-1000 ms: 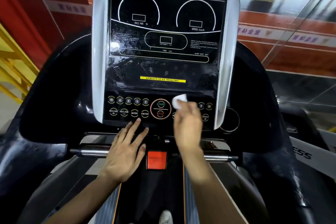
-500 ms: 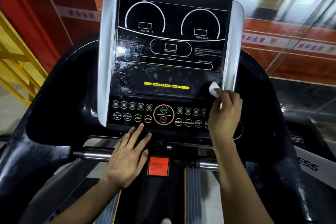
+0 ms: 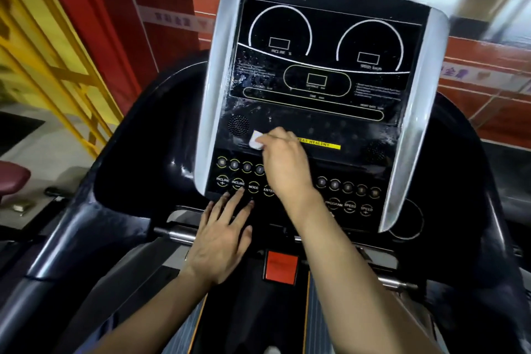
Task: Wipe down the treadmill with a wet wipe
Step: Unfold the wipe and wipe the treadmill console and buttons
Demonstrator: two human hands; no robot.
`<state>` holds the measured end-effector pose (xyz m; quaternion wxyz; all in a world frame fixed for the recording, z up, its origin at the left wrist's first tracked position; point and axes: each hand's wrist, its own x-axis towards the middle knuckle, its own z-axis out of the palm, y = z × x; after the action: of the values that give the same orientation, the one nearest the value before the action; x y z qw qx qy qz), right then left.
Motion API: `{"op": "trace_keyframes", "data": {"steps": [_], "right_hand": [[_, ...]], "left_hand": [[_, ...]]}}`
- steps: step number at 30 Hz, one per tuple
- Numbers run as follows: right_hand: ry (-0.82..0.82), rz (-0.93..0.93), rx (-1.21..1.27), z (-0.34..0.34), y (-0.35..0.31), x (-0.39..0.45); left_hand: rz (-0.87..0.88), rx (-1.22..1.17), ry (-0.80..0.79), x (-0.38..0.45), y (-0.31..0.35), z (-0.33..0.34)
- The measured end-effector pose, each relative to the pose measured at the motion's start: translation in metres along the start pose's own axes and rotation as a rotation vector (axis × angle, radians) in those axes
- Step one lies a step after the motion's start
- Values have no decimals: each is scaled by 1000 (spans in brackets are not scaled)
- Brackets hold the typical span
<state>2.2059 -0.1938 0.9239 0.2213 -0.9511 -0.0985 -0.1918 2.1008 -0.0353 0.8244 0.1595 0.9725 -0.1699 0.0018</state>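
Currently the right hand point(image 3: 283, 162) pinches the wet wipe point(image 3: 256, 140) against the treadmill console point(image 3: 316, 123) at nine o'clock of the yellow strip point(image 3: 321, 144); the left hand point(image 3: 221, 241) rests flat, fingers straight, and could press the MODE button point(image 3: 253, 187).

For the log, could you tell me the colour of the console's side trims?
Silver-grey trims, clearest in the head view.
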Motion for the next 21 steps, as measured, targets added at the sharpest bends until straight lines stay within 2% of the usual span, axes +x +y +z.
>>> {"op": "trace_keyframes", "data": {"steps": [6, 11, 14, 17, 19, 21], "right_hand": [[-67, -167, -121, 31, -51, 13], [-48, -302, -290, 65, -68, -20], [-89, -353, -331, 78, -67, -55], [-137, -350, -339, 80, -59, -77], [-57, -336, -325, 73, -48, -70], [44, -225, -312, 63, -37, -52]], "left_hand": [[15, -2, -14, -6, -6, -8], [-174, 113, 77, -21, -28, -16], [-210, 121, 137, -31, -43, -20], [-199, 93, 174, -34, -51, -21], [-175, 76, 194, -33, -51, -23], [-153, 55, 199, -32, -51, -23]]}}
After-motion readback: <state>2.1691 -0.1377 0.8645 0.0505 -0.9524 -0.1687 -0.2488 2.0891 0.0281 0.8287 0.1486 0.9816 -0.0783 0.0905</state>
